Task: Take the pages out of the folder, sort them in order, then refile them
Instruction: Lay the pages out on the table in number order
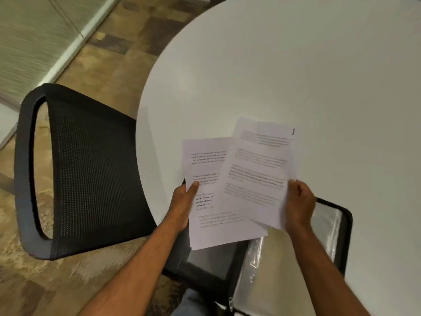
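Overhead, head view: two hands hold printed pages above the near edge of a round white bench [296,65]. The left hand [182,201] grips a small stack of pages [211,224] at its left margin, thumb pressed on the printed face and the other fingers hidden beneath. The right hand [298,201] has its fingers curled round the right edge of a single sheet [257,174], which overlaps the stack and tilts to the right; a small mark, perhaps a page number, sits at its upper right corner but is too blurred to read.

Below the pages lies the open folder [328,224], black-edged with a zip, its clear plastic sleeves glossy and wrinkled; it rests partly on the bench and partly over the person's lap.

Handling, as judged: the pages are light, thin and limp, smooth enough to slide over one another, and liable to crease or droop if held at one corner only. Hold at the side margins, as shown, seems the soundest. The sleeves look slippery and floppy, so refiling probably needs one hand to spread the opening.

A black mesh chair [91,167], perforated and curved, stands to the left over patterned carpet [102,65].
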A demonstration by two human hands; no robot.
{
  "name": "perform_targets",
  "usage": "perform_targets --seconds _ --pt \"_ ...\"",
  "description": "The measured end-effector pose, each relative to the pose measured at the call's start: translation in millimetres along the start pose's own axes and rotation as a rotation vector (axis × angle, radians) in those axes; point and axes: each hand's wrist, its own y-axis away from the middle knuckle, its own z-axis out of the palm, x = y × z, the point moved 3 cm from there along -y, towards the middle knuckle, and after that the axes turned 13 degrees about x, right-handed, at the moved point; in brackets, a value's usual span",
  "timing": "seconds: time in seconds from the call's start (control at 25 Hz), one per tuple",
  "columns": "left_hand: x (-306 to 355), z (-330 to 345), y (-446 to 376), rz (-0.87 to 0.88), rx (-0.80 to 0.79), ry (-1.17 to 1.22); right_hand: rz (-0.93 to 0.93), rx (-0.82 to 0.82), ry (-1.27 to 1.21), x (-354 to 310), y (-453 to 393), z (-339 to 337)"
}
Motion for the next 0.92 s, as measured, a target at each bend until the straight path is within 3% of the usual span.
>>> perform_targets --seconds 0.32,0.44,0.6,0.68,0.92 --pt "-1 3 -43 0.085 0.016 -0.059 0.035 -0.014 -0.050 -42 -99 109" --pt "-10 -1 -48 0.067 0.030 -0.053 -0.213 -0.080 0.134 -48 -119 128" --pt "-17 -5 -53 0.032 0.036 -0.026 -0.724 -0.299 0.714 -24 -132 150" --pt "-19 -6 -54 0.019 0.028 -0.028 -0.788 -0.308 0.811 -22 -137 157" --pt "-20 -5 -52 -0.012 -0.020 -0.056 -0.766 -0.287 0.799 -43 -138 194"
